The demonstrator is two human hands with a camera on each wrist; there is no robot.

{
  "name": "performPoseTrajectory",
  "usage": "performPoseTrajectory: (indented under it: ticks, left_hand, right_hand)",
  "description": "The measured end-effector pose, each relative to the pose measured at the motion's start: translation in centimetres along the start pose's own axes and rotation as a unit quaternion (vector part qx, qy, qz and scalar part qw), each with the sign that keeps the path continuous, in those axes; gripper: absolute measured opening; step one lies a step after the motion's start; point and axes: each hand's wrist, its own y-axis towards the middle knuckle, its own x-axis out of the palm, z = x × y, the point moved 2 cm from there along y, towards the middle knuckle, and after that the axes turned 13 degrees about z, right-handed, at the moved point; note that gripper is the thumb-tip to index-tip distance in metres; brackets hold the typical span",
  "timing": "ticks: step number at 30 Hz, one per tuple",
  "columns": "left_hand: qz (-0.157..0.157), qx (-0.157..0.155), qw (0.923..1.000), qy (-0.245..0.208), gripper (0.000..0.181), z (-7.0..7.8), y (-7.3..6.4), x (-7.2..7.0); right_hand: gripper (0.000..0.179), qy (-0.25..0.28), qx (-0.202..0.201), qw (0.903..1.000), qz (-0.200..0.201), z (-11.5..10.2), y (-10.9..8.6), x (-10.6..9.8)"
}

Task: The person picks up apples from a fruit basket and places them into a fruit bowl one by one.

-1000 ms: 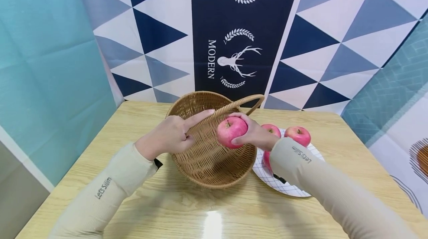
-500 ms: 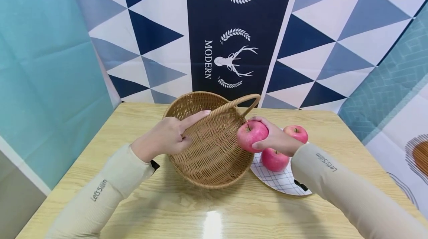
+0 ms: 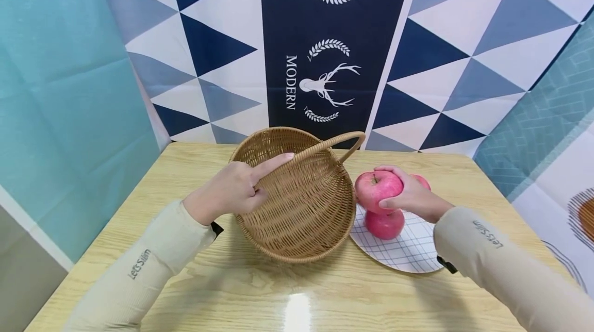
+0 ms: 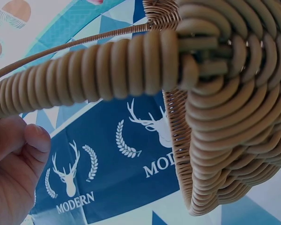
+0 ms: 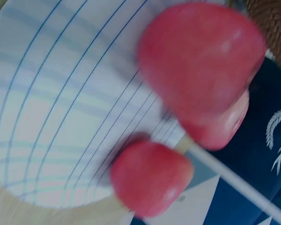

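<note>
My left hand grips the handle of a wicker basket, its index finger lying along the wrapped cane. That basket tilts toward me, showing its woven inside. In the left wrist view, fingers and thumb meet round the handle. My right hand holds a pink-red apple over the left part of a checked white plate. Just below it sits another apple. A further apple shows partly behind the hand. The right wrist view has three apples, fingers out of sight.
Basket and plate stand side by side on a wooden table, the basket's right rim close to the plate. A patterned cloth hangs behind the table's back edge. Light-blue cloth hangs at the left.
With the apple held, my right hand has moved right from over the basket to over the plate. My left hand and the basket have stayed in place.
</note>
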Motion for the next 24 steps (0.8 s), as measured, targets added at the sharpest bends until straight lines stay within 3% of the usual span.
performPoseTrajectory:
  ticks: [15,20,24]
  left_hand:
    - [0.013,-0.004,0.9999,0.001,0.095,-0.1,-0.4,-0.3]
    - [0.021,0.000,0.9998,-0.001,0.094,-0.1,-0.5,-0.3]
    - [0.021,-0.005,0.9998,-0.003,0.092,-0.2,-0.6,-0.3]
  right_hand:
    - [0.078,0.009,-0.001,0.9958,0.091,5.1,-1.9,-6.0]
    - [0.071,0.037,-0.003,0.9927,0.115,6.8,-2.7,-6.7]
    - [0.074,0.019,0.007,0.9913,0.130,8.1,-3.2,-6.8]
